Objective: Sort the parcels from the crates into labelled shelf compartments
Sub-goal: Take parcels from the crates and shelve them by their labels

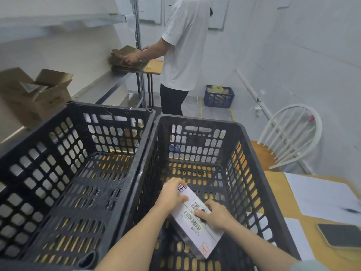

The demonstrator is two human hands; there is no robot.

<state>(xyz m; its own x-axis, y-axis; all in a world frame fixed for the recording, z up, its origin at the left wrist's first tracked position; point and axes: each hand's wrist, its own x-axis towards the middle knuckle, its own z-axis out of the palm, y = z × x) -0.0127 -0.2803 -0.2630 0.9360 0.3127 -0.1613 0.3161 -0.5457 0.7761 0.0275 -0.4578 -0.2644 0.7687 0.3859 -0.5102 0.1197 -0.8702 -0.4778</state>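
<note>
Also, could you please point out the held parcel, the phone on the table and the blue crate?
parcel (192,221), head view, on its barcode label
phone (341,236), head view, middle of its dark screen
blue crate (218,99), head view, on its front wall

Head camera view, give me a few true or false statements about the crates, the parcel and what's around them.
1. The left hand and right hand hold the parcel inside the right crate. True.
2. The left crate holds several parcels. False: no parcel shows in it.
3. A phone lies on the table right of the crates. True.
4. The chair has a black back. False: its back is white.
</note>
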